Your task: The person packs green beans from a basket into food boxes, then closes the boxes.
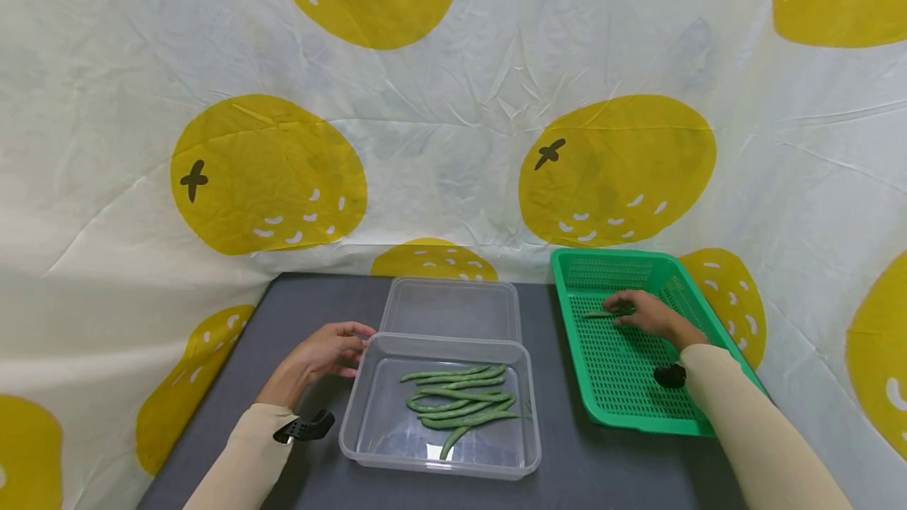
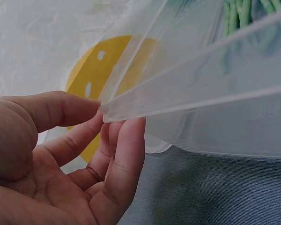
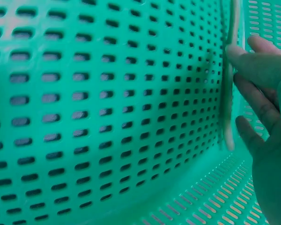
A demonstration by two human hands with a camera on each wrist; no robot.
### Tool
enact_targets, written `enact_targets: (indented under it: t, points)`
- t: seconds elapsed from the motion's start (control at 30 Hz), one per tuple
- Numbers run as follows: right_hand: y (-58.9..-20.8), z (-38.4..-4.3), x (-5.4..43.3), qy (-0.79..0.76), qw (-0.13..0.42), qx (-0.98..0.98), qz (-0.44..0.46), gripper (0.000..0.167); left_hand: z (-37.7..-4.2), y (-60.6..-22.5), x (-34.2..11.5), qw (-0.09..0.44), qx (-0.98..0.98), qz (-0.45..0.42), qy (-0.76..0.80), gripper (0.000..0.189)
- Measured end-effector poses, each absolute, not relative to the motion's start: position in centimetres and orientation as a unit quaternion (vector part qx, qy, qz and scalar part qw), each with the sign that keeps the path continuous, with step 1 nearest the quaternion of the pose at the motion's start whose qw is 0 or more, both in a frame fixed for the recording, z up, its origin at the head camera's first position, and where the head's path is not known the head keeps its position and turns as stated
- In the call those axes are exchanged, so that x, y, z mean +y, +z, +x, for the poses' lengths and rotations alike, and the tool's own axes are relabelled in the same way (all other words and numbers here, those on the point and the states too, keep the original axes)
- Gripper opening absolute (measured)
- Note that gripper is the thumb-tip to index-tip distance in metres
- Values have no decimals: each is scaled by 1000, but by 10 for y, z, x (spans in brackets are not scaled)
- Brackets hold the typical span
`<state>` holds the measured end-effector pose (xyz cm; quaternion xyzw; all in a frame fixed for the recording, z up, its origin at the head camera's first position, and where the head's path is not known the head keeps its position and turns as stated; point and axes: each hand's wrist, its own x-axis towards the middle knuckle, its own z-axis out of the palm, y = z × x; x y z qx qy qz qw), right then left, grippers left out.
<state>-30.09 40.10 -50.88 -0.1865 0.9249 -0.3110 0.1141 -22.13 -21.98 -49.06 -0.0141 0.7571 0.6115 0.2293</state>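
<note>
My left hand (image 1: 327, 354) is at the back left corner of a clear plastic container (image 1: 352, 415). In the left wrist view, the thumb and fingers (image 2: 131, 159) pinch the corner of its rim. Several green beans (image 1: 464, 397) lie inside the container, mostly sideways, with one shorter piece near the front. Over at the right, my right hand (image 1: 648, 315) reaches down into a green perforated basket (image 1: 591, 384). There its thumb and fingertips pinch a single green bean (image 3: 228, 108) close to the basket floor; part of that bean is hidden by the fingers.
A clear flat lid (image 1: 449, 309) lies behind the container on the dark grey table (image 1: 312, 297). Behind the table hangs a white cloth (image 1: 439, 156) with large yellow fruit prints. The basket's raised walls surround the right hand.
</note>
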Motion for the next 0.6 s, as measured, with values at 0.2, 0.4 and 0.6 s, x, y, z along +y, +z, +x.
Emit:
enact_targets:
  t: [0.2,0.4,0.6]
  points:
    - [-512,-300,403,-273,105,937,-192,26,-222,-490,-219,227,757,-15,613,39]
    - [-512,-298,401,-246,111,940,-207,19,-222,-490,-219,226,759,-17,610,38]
    - [-510,-296,398,-232,123,938,-226,17,-221,-490,-220,228,758,-14,611,38]
